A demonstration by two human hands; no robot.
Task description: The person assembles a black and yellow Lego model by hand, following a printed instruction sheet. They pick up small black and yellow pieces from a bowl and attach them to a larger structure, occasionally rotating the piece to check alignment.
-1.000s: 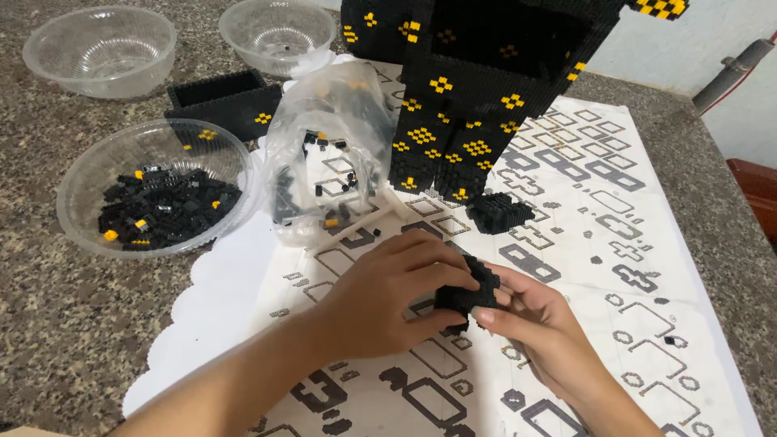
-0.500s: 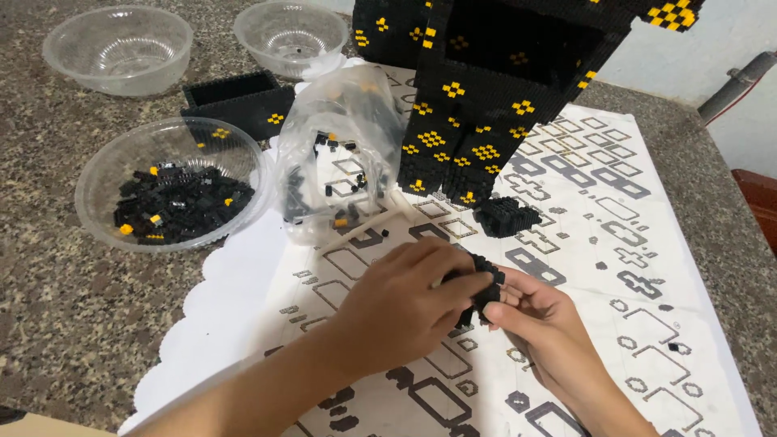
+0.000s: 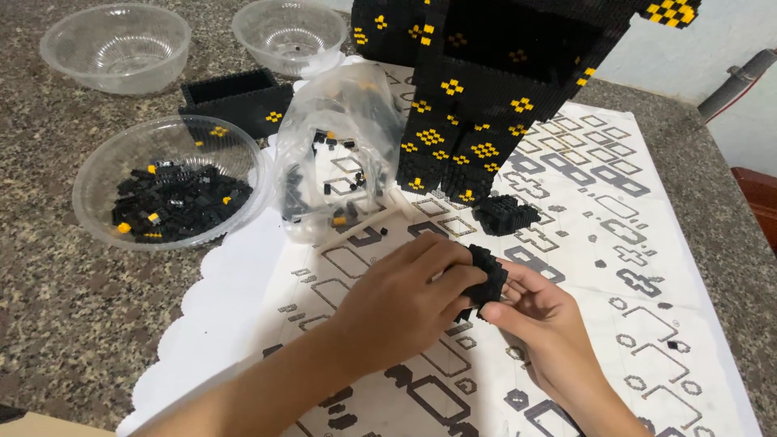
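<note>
Hands meet over the printed sheet [image 3: 566, 243] on the bench — left hand [image 3: 401, 303] and right hand [image 3: 538, 320] both pinch a small black brick cluster [image 3: 486, 279] between fingertips, steadying it from two sides, just below the tall black model [image 3: 494, 89].

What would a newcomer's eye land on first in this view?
The tall black brick-built model with yellow checker patches dominates the top centre, standing on the white printed instruction sheet. Below it, the left hand and right hand pinch a small black brick cluster between them. At left sits a clear plastic bowl of loose black and yellow bricks.
</note>
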